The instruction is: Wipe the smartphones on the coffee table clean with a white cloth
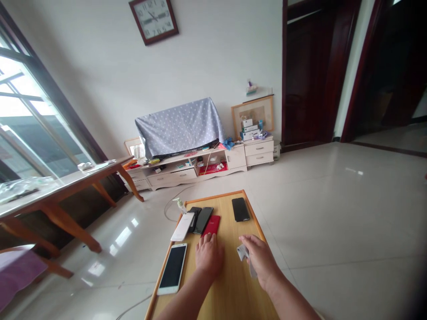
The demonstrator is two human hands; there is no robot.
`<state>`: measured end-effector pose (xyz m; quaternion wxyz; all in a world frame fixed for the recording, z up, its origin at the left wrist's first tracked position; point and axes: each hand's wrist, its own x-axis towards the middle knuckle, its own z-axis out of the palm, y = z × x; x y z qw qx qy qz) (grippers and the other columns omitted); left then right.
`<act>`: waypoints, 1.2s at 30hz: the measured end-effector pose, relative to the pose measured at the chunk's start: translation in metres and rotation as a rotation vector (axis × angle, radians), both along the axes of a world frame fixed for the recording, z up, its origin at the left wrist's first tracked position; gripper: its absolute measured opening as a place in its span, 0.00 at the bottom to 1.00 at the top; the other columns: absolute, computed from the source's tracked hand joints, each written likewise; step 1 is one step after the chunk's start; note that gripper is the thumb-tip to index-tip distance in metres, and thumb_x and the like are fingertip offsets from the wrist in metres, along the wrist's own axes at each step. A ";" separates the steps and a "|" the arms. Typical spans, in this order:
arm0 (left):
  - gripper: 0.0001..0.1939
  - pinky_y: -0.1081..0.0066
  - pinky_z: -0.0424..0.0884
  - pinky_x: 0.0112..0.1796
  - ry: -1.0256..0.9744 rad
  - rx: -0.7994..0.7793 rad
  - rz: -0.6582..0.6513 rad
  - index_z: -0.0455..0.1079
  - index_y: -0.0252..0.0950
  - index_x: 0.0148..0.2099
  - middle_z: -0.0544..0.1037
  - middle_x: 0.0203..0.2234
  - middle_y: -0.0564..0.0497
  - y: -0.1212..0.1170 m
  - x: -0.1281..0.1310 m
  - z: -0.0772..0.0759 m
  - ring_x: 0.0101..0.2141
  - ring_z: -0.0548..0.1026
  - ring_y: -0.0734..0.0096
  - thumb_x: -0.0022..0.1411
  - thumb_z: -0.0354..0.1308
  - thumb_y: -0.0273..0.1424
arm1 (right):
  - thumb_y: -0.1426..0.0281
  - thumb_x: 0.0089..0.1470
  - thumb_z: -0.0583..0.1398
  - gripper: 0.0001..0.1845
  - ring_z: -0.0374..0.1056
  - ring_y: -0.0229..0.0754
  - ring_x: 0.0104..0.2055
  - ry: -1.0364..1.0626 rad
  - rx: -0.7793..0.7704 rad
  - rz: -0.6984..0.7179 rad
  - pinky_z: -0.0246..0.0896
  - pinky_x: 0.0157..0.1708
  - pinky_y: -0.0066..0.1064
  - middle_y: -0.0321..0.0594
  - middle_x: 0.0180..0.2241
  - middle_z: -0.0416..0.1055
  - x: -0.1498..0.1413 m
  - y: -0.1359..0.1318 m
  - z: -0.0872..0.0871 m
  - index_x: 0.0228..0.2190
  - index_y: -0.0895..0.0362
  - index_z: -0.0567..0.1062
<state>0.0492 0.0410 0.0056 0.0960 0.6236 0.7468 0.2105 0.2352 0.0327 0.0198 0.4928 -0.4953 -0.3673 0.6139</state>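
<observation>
My left hand (209, 254) rests palm down on the wooden tray-like board (213, 197), its fingertips at the lower end of a red phone (211, 226). My right hand (260, 261) pinches a grey cloth (246, 257) against the board's surface. Beside the left hand lies a white smartphone (172, 269), screen up. Farther up are a white phone (182, 226), two dark phones (203, 220) (194, 218) that overlap the red one's side, and a black phone (240, 209) alone at the right. A small pump bottle (180, 205) stands at the far corner.
A cream TV cabinet (173, 175) under a dotted blue cloth stands against the far wall, cluttered with small items. A wooden table (60, 191) is at the left, and a thin cable (173, 209) crosses the glossy tile floor (333, 213) near the board.
</observation>
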 end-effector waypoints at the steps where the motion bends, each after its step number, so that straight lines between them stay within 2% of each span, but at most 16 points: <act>1: 0.24 0.51 0.50 0.59 -0.004 0.014 -0.018 0.71 0.38 0.57 0.69 0.59 0.35 -0.009 0.000 -0.001 0.60 0.61 0.40 0.61 0.58 0.40 | 0.49 0.48 0.63 0.22 0.58 0.36 0.24 0.006 -0.003 -0.001 0.50 0.23 0.28 0.34 0.24 0.67 0.000 0.000 0.000 0.31 0.56 0.74; 5: 0.25 0.53 0.53 0.58 0.088 -0.003 -0.089 0.69 0.40 0.60 0.69 0.59 0.40 -0.052 0.003 -0.001 0.59 0.63 0.44 0.63 0.54 0.41 | 0.50 0.49 0.63 0.21 0.60 0.35 0.25 0.009 -0.010 0.005 0.51 0.24 0.27 0.34 0.25 0.67 -0.001 -0.002 0.002 0.32 0.56 0.74; 10: 0.23 0.57 0.57 0.54 0.231 -0.050 -0.135 0.68 0.43 0.61 0.71 0.58 0.45 -0.094 0.003 0.011 0.57 0.64 0.50 0.66 0.49 0.39 | 0.51 0.51 0.63 0.21 0.61 0.36 0.27 -0.010 0.002 0.028 0.53 0.25 0.26 0.35 0.27 0.69 -0.002 -0.008 0.001 0.32 0.56 0.75; 12: 0.21 0.60 0.59 0.52 0.243 -0.061 -0.118 0.70 0.45 0.58 0.72 0.55 0.46 -0.104 -0.001 0.016 0.54 0.66 0.53 0.66 0.48 0.39 | 0.51 0.51 0.63 0.21 0.61 0.36 0.27 -0.018 0.023 0.033 0.53 0.25 0.26 0.35 0.26 0.68 -0.004 -0.009 -0.003 0.32 0.57 0.75; 15: 0.19 0.61 0.59 0.52 0.247 -0.035 -0.018 0.71 0.45 0.55 0.72 0.54 0.46 -0.113 -0.010 0.017 0.53 0.67 0.54 0.65 0.50 0.40 | 0.50 0.51 0.63 0.21 0.60 0.36 0.27 -0.035 0.044 0.043 0.53 0.26 0.27 0.35 0.26 0.68 -0.006 -0.010 -0.007 0.32 0.57 0.75; 18: 0.22 0.62 0.58 0.55 0.237 -0.010 0.060 0.69 0.42 0.57 0.70 0.56 0.46 -0.117 -0.021 0.012 0.54 0.65 0.55 0.64 0.53 0.42 | 0.50 0.51 0.63 0.22 0.60 0.37 0.28 -0.042 0.043 0.061 0.54 0.27 0.27 0.35 0.26 0.67 -0.009 -0.011 -0.009 0.32 0.57 0.75; 23: 0.27 0.64 0.59 0.53 0.204 -0.092 0.046 0.66 0.41 0.60 0.71 0.56 0.45 -0.110 -0.036 0.011 0.52 0.66 0.56 0.59 0.58 0.43 | 0.50 0.50 0.63 0.22 0.60 0.37 0.29 -0.039 0.040 0.068 0.54 0.28 0.27 0.35 0.26 0.66 -0.012 -0.013 -0.008 0.32 0.57 0.74; 26: 0.31 0.64 0.61 0.50 0.193 -0.140 0.126 0.65 0.39 0.58 0.72 0.52 0.44 -0.104 -0.039 0.015 0.51 0.67 0.54 0.54 0.62 0.43 | 0.49 0.50 0.63 0.22 0.61 0.38 0.30 -0.031 0.038 0.076 0.55 0.28 0.28 0.35 0.28 0.66 -0.014 -0.014 -0.009 0.32 0.56 0.74; 30: 0.27 0.65 0.63 0.44 0.206 -0.208 0.232 0.65 0.40 0.54 0.72 0.49 0.44 -0.098 -0.038 0.023 0.49 0.68 0.53 0.52 0.61 0.40 | 0.49 0.50 0.63 0.22 0.61 0.38 0.30 -0.037 0.043 0.089 0.55 0.29 0.28 0.36 0.28 0.67 -0.014 -0.015 -0.009 0.33 0.56 0.74; 36: 0.31 0.62 0.63 0.46 0.148 -0.325 0.292 0.64 0.40 0.51 0.71 0.51 0.41 -0.083 -0.038 0.033 0.51 0.69 0.50 0.45 0.65 0.39 | 0.49 0.48 0.64 0.23 0.62 0.39 0.31 -0.040 0.028 0.084 0.56 0.29 0.27 0.37 0.29 0.68 -0.015 -0.016 -0.007 0.32 0.56 0.74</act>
